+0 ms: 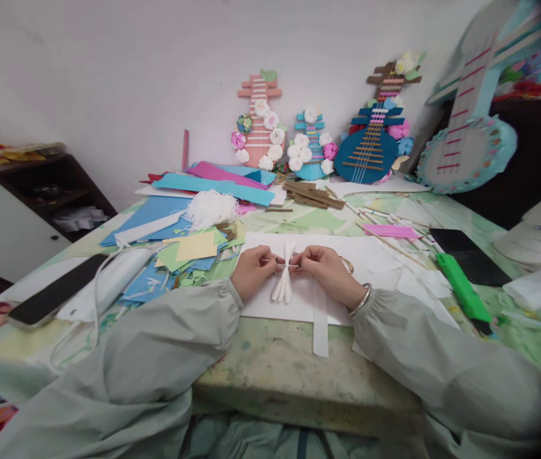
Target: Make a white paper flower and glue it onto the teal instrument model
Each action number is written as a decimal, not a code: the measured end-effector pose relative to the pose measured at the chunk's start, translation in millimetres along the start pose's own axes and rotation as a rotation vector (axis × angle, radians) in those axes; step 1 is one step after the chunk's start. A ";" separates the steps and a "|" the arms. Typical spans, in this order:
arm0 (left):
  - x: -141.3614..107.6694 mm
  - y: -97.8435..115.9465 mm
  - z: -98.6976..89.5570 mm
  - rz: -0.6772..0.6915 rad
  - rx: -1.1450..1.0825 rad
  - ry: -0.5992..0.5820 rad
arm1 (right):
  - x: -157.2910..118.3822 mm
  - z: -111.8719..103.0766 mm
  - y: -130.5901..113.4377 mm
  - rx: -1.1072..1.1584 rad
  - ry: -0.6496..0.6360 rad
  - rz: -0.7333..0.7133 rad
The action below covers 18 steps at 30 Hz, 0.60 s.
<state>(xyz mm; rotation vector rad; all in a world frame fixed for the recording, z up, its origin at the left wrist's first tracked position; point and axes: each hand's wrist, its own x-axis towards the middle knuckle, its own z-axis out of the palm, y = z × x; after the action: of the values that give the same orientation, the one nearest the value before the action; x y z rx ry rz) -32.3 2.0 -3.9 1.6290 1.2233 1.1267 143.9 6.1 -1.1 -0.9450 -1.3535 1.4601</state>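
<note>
A bundle of folded white paper (pixel 284 288), pinched narrow at its middle and fanned out at both ends, is held upright above a white sheet (pixel 261 309). My left hand (pixel 252 273) is closed at the bundle's left side, thumb and fingers pinched by its waist. From the right, my right hand (pixel 325 271) pinches near the same waist. A thin white string seems to run across the waist between the fingertips. Below my right hand lies a white paper strip (pixel 321 328). Gold scissor handles (pixel 347 264) show partly behind that hand.
Left are paper scraps (pixel 196 247), white string (pixel 212 209) and a phone (pixel 57 290). Right are a green cutter (pixel 462 287), a dark phone (pixel 469 255) and thin sticks (pixel 395 245). Paper lutes (pixel 369 153) and brown strips (pixel 313 194) stand or lie at the back.
</note>
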 end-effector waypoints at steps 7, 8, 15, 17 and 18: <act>0.4 -3.2 -2.9 0.089 0.066 0.003 | 0.5 -3.2 0.3 -0.068 -0.031 -0.018; 0.5 -3.2 -3.1 0.095 0.065 -0.006 | 0.5 -3.0 0.4 -0.066 -0.021 -0.015; 2.5 -4.2 -2.6 0.116 0.120 -0.005 | 0.8 -1.3 0.0 -0.032 0.019 -0.001; 3.1 -4.8 -3.5 0.115 0.159 0.018 | 0.1 -1.2 -2.7 -0.037 0.035 0.009; 3.2 -4.8 -4.1 0.114 0.170 0.028 | -0.4 -1.3 -4.3 -0.053 0.047 0.007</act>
<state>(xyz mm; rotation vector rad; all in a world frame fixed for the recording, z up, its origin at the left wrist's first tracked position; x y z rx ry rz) -37.1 6.5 -6.6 1.8363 1.2873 1.1444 145.7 6.1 3.0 -1.0125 -1.3617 1.4044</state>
